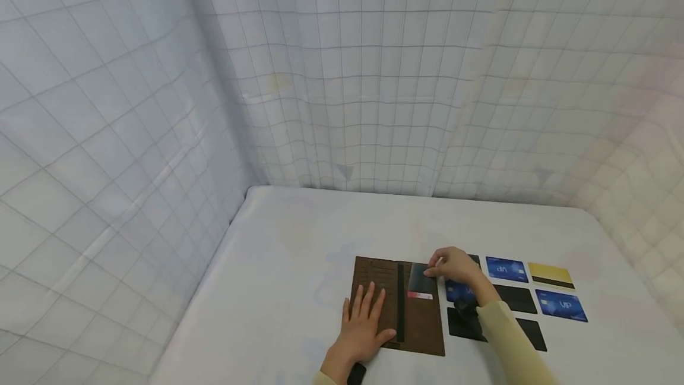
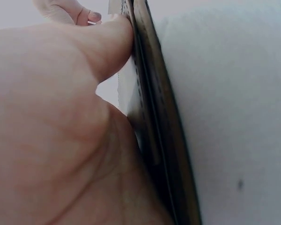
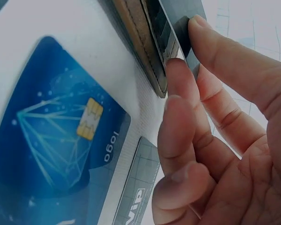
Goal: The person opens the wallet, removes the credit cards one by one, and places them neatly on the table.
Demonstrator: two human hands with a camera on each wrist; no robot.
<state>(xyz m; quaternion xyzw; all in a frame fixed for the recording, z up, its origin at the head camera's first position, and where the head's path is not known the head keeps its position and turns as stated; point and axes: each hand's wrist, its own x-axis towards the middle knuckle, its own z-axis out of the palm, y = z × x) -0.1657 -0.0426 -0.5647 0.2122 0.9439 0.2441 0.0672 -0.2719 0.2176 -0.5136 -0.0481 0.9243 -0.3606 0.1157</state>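
Note:
A brown wallet (image 1: 422, 334) lies unfolded on the white table, a dark band running down its middle. My left hand (image 1: 360, 328) rests flat on its left half with fingers spread; the thumb reaches towards the band. In the left wrist view that thumb (image 2: 114, 44) presses against the wallet's stitched edge (image 2: 152, 93). Over the right half, my right hand (image 1: 451, 266) pinches a shiny grey card (image 1: 419, 278) near its upper right corner. A red and white strip (image 1: 419, 295) shows below the card. The right wrist view has thumb and index finger at the card's edge (image 3: 178, 14).
Right of the wallet lie several cards in rows: blue ones (image 1: 506, 269), black ones (image 1: 515, 299) and a yellow one (image 1: 551, 272). My right forearm (image 1: 510, 337) crosses above some of them. White grid-patterned curtains (image 1: 347, 76) hang behind and beside the table (image 1: 288, 290).

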